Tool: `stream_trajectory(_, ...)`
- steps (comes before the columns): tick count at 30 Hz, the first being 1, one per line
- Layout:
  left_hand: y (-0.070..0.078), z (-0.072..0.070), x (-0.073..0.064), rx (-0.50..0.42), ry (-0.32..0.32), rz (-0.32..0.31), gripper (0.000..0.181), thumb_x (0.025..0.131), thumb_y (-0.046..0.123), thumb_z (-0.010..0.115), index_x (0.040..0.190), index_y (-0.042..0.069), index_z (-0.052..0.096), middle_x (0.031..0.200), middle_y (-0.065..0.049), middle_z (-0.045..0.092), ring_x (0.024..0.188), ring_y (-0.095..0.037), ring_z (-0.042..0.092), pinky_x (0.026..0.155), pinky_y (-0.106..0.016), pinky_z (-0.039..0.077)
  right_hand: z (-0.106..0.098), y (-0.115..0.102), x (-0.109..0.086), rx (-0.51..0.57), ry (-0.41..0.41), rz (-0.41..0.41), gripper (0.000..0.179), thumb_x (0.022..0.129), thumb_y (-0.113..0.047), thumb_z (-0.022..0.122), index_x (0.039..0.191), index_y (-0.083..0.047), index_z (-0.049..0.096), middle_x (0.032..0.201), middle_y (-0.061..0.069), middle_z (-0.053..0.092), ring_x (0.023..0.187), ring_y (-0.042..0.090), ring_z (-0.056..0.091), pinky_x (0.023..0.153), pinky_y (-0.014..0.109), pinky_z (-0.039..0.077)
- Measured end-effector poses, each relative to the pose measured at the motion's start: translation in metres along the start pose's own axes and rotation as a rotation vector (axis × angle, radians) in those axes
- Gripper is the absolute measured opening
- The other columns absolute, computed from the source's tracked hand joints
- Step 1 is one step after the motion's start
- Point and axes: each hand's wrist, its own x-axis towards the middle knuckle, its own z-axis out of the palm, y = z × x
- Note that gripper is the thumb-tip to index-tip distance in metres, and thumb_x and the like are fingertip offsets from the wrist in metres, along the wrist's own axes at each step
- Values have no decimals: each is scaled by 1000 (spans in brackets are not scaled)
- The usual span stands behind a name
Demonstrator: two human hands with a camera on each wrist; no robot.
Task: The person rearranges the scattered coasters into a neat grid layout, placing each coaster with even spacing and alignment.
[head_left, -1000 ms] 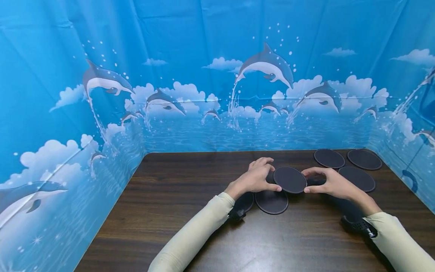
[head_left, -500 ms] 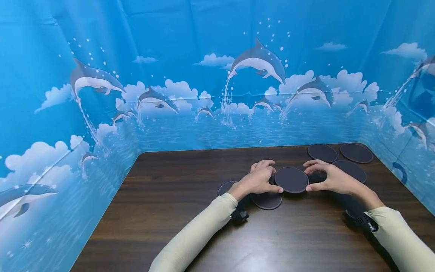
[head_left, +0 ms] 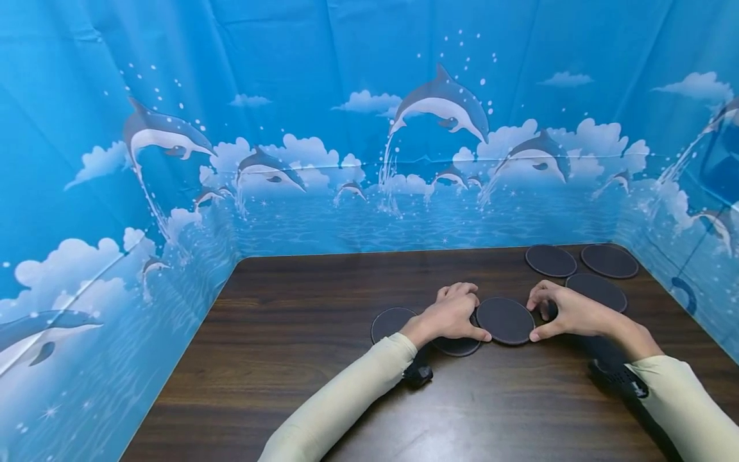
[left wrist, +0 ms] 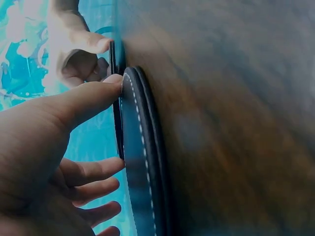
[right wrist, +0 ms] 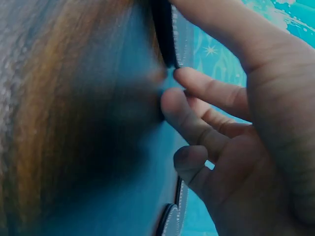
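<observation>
A round black coaster [head_left: 505,322] with a stitched rim lies between both hands, close over the table. My left hand [head_left: 451,317] grips its left edge, thumb at the near side and fingers at the far side. At the opposite edge, my right hand [head_left: 568,314] holds it with thumb and curled fingers. Beneath the left hand sits another coaster [head_left: 458,348], partly hidden, with one more coaster [head_left: 392,321] beside it to the left. In the left wrist view, the near black coasters [left wrist: 140,147] show as two stacked layers with white stitching.
Three more black coasters lie at the back right: a left one [head_left: 551,260], a right one [head_left: 610,260] and a nearer one [head_left: 600,292] partly behind the right hand. A blue dolphin-print curtain [head_left: 346,128] borders the dark wooden table [head_left: 277,359].
Both hands have brought the coaster down toward the table and slightly to the right. The right hand's fingers have curled in more. The head view has shifted a little.
</observation>
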Motion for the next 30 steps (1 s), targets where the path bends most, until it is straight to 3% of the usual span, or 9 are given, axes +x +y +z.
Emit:
stream_trajectory(11, 6, 1, 0, 10, -3, 20, 55, 88, 61, 72, 126, 21, 69, 158, 1, 36, 146, -20, 28, 113, -45, 27, -6, -13, 2, -100, -85, 77, 58, 73, -45, 91, 108, -6, 65, 110, 9, 51, 71, 19, 50, 59, 32, 42)
stream_trajectory(18, 4, 0, 0, 32, -33, -8, 58, 87, 63, 72, 129, 24, 67, 157, 2, 35, 146, -20, 27, 113, -45, 27, -8, -18, 3, -121, -127, 64, 55, 75, -44, 90, 107, -7, 64, 106, 7, 51, 71, 17, 50, 60, 32, 42)
stream_trajectory(30, 6, 1, -3, 52, -63, 9, 60, 88, 63, 71, 134, 25, 65, 158, 2, 33, 147, -20, 25, 114, -42, 26, -6, -22, -2, -146, -160, 84, 54, 74, -41, 91, 105, -7, 63, 99, 4, 52, 74, 18, 46, 61, 33, 39)
